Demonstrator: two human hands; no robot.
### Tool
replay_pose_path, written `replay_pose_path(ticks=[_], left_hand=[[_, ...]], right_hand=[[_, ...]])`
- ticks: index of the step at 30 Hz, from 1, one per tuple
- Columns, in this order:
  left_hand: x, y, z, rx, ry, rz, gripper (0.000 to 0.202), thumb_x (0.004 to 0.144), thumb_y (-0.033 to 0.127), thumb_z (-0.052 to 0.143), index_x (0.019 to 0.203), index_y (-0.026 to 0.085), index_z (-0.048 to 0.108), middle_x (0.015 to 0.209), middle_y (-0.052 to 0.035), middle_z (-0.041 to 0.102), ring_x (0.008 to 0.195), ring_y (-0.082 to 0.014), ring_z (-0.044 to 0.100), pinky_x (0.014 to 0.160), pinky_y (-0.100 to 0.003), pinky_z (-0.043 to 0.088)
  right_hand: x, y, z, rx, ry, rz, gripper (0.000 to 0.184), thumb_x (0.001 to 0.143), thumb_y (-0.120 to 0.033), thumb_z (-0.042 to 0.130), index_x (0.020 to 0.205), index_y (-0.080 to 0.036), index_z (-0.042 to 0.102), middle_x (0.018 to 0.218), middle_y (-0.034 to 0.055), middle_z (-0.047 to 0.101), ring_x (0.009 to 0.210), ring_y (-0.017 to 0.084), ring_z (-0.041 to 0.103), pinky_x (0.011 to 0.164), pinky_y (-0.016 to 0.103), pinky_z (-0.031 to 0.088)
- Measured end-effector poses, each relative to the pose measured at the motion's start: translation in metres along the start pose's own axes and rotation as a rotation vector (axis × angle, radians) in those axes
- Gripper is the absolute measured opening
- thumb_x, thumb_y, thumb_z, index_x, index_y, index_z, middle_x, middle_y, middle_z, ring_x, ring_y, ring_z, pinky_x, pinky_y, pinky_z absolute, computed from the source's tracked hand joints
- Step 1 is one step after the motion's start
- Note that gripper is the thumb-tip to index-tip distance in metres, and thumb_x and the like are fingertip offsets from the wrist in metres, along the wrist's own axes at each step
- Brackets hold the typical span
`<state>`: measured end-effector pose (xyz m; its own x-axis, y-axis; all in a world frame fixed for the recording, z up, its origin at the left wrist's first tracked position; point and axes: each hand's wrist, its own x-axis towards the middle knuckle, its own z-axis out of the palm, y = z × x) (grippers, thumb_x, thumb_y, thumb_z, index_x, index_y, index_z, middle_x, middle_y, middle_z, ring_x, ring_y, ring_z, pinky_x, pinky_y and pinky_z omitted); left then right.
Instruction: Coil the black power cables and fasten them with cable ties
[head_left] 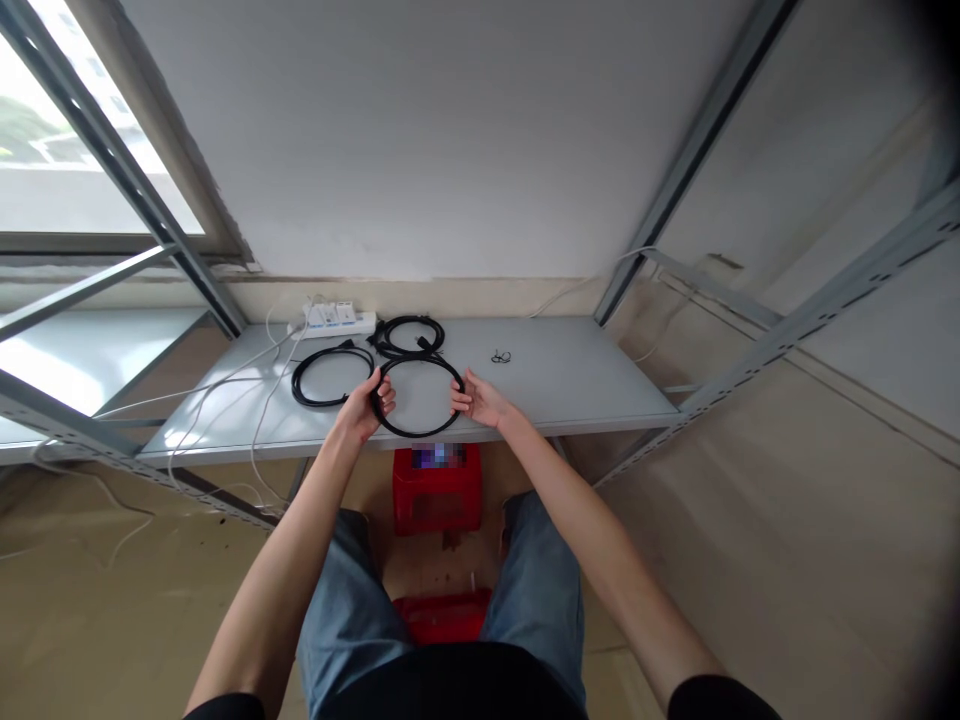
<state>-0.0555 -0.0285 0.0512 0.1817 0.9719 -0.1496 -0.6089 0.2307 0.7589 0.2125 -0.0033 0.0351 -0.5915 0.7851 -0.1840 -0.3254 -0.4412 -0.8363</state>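
Observation:
Between my two hands is a black cable (420, 435) wound into a round coil, held over the front part of the grey shelf (540, 400). My left hand (367, 405) is closed around the coil's left side. Fingers of my right hand (478, 397) grip its right side. Just left of it lies a second coiled black cable (294, 385) with a plug at its top. Behind the held coil rests another black coil (442, 335), also with a plug. A few small black ties (501, 356) lie to the right, apart from my hands.
A white power strip (341, 322) with white cords (214, 385) stands at the back left. Grey metal posts (622, 270) rise at the shelf's corners. Below the shelf stands a red stool (437, 500) with a blurred object on top. A window (97, 130) is at the left.

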Motion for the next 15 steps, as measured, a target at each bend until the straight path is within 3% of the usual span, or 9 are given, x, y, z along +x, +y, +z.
replay_pose_path(ticks=[4,6,10,15], left_hand=[[0.002,-0.002,0.004,0.000,-0.058,-0.030,0.030,0.107,0.042,0.060,0.101,0.014,0.069,0.066,0.0057,0.041,0.051,-0.0082,0.037,0.043,-0.020,0.034],[0.004,-0.001,0.003,0.019,-0.090,-0.064,0.030,0.107,0.040,0.060,0.107,0.012,0.070,0.069,0.0044,0.044,0.054,-0.0090,0.042,0.045,-0.021,0.038],[0.008,0.000,-0.002,0.019,-0.105,-0.092,0.024,0.105,0.035,0.063,0.106,0.012,0.071,0.073,0.0026,0.048,0.059,-0.0093,0.048,0.049,-0.021,0.043],[0.011,-0.003,-0.005,-0.009,-0.143,-0.083,0.017,0.099,0.027,0.071,0.108,0.012,0.071,0.075,0.0035,0.050,0.054,-0.0067,0.045,0.047,-0.020,0.042]], right_hand=[[0.002,0.009,-0.002,0.046,0.054,-0.027,0.054,0.109,-0.061,0.050,0.070,-0.024,0.046,0.058,-0.0083,0.027,0.054,0.013,0.028,0.066,0.028,0.050],[0.004,0.012,-0.004,0.070,0.138,-0.077,0.049,0.109,-0.057,0.052,0.074,-0.023,0.052,0.057,-0.0089,0.026,0.053,0.013,0.025,0.062,0.026,0.046],[0.005,0.012,-0.007,0.089,0.211,-0.194,0.025,0.106,-0.043,0.062,0.099,-0.020,0.068,0.063,-0.0077,0.039,0.055,0.012,0.034,0.061,0.025,0.045],[0.013,0.005,-0.012,0.099,0.204,-0.268,0.015,0.097,-0.033,0.073,0.100,-0.019,0.068,0.068,-0.0061,0.047,0.055,0.009,0.039,0.053,0.022,0.038]])
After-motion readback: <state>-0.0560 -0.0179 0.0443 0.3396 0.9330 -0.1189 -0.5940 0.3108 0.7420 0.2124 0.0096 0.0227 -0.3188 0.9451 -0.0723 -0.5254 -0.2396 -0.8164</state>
